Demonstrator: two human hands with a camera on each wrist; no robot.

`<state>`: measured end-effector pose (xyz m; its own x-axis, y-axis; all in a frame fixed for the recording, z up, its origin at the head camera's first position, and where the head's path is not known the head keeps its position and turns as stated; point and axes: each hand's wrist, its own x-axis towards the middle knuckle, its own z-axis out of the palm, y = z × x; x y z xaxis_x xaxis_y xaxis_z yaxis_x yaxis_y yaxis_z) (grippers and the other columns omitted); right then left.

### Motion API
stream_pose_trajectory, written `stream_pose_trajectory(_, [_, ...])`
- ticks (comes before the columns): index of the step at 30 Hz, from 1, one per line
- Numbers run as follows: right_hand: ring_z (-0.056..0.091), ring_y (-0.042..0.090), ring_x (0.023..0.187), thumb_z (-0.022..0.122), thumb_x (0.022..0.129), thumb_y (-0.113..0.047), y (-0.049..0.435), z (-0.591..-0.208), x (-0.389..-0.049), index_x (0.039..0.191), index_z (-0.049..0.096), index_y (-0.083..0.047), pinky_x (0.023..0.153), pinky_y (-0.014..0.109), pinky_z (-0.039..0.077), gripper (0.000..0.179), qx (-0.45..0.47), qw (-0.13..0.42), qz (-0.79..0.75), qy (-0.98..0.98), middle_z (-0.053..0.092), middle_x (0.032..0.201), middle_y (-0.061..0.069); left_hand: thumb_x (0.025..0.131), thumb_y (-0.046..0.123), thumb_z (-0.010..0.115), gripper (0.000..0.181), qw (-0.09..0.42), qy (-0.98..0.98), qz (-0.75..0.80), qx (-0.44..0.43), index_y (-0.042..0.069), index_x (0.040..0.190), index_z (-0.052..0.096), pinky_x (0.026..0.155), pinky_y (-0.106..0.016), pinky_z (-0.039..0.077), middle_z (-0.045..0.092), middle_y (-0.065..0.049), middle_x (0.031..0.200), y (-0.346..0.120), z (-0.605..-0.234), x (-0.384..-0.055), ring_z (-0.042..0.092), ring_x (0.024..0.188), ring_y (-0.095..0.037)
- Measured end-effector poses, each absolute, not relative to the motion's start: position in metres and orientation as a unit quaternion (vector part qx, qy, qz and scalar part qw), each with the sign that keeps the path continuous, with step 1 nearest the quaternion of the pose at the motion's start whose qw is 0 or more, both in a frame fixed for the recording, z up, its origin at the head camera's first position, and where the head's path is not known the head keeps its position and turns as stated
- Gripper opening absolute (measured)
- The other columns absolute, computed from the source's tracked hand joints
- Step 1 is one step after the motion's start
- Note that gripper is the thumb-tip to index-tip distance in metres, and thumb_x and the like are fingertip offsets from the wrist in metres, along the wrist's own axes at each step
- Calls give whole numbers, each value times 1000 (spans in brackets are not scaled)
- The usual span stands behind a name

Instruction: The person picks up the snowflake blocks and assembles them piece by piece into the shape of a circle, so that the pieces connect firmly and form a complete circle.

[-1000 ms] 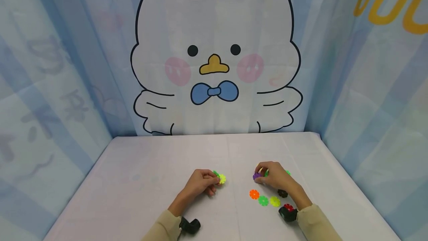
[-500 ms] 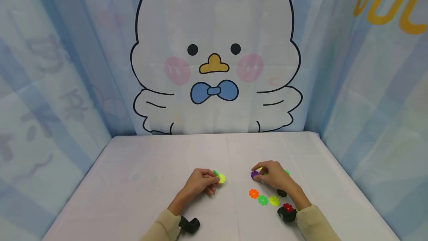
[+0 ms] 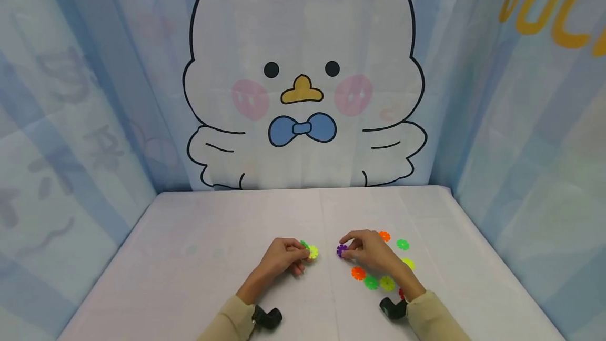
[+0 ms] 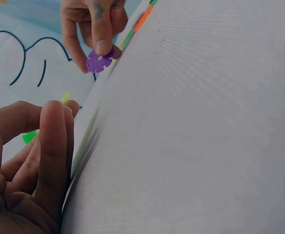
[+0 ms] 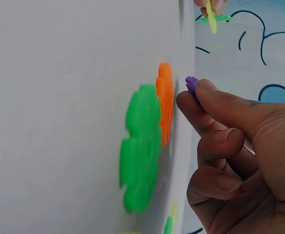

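Note:
In the head view my left hand (image 3: 281,258) pinches a yellow snowflake disc (image 3: 313,252) with a green snowflake disc (image 3: 304,244) joined to it crosswise. The right wrist view shows this pair from the side, the green disc (image 5: 224,19) cutting across the yellow one (image 5: 211,17). My right hand (image 3: 370,249) pinches a purple snowflake disc (image 3: 341,250) at its edge between thumb and finger. A short gap separates the purple disc from the yellow one. In the left wrist view the purple disc (image 4: 98,62) shows its notched rim below the right fingertips.
Loose discs lie around my right forearm on the white table (image 3: 213,236): orange (image 3: 358,273), green (image 3: 371,282) and yellow (image 3: 387,283) in front, another orange (image 3: 385,236) and green (image 3: 403,244) behind. A red disc (image 3: 401,293) is partly hidden by the wrist. Printed curtains (image 3: 303,162) stand behind.
My right hand has moved left with the purple disc, closer to the left hand. An orange disc behind it has come into view, and a black disc is now hidden. The left hand stays nearly still.

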<state>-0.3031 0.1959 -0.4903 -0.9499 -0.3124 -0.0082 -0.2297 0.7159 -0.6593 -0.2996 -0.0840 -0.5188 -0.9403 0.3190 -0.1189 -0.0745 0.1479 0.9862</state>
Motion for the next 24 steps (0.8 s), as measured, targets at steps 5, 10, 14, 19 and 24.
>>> stream_pose_trajectory(5, [63, 9, 77, 83, 93, -20, 184, -490, -301, 110, 79, -19, 72, 19, 55, 18, -164, 49, -355, 919, 76, 87, -6, 95, 13, 77, 19, 152, 745, 645, 81, -4, 101, 74, 54, -22, 59, 82, -14, 87, -84, -519, -299, 65, 54, -6])
stream_pose_trajectory(10, [65, 10, 80, 82, 94, -19, 178, -489, -301, 110, 79, -18, 73, 18, 55, 16, -180, 48, -368, 911, 78, 90, -5, 95, 13, 77, 19, 153, 744, 645, 83, -4, 102, 74, 54, -22, 59, 82, -15, 88, -83, -520, -299, 66, 54, -6])
stream_pose_trajectory(14, [68, 9, 83, 81, 95, -19, 174, -489, -301, 109, 79, -19, 76, 17, 56, 15, -190, 49, -378, 905, 79, 92, -5, 96, 14, 77, 20, 153, 745, 644, 86, -5, 102, 74, 54, -22, 59, 82, -16, 89, -84, -520, -299, 66, 54, -6])
stream_pose_trajectory(19, [71, 6, 85, 80, 95, -16, 168, -489, -300, 109, 79, -20, 81, 18, 58, 15, -214, 47, -372, 902, 82, 98, -6, 96, 15, 77, 21, 152, 745, 643, 89, -5, 102, 74, 55, -22, 60, 82, -16, 89, -84, -520, -300, 66, 54, -6])
stream_pose_trajectory(24, [70, 6, 83, 79, 96, -13, 163, -489, -297, 110, 79, -17, 78, 20, 58, 15, -247, 27, -350, 903, 82, 98, -3, 95, 14, 78, 21, 153, 741, 648, 89, -5, 102, 74, 54, -22, 59, 82, -16, 88, -85, -521, -300, 66, 54, -6])
